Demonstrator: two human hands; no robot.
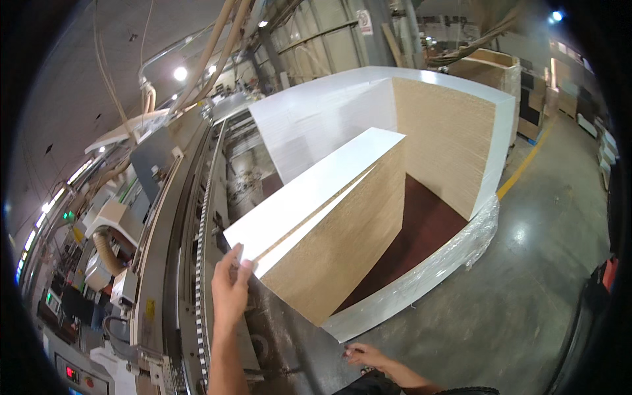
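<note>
Item: near stack of white-faced chipboard panels (pixel 329 217), raw brown edges facing the viewer, standing on a dark base board (pixel 421 230) skirted with clear plastic wrap (pixel 434 270). Top panel (pixel 309 191) of that stack sits lifted at its near corner, a thin gap showing beneath it. Left hand (pixel 229 289): at that near corner, fingers curled loosely on the panel's edge, thumb under. Right hand (pixel 366 355): below the stack's near corner, well apart from it, fingers half bent, holding nothing discernible. Left of the stack: long edge-processing machine (pixel 178 217) with a toothed feed track. Behind the stack: taller stack (pixel 368 118). Risks, as judged: a one-handed corner hold may let the long panel slip or swing; fingers could be pinched in the gap; the corner may chip against the machine rail.
</note>
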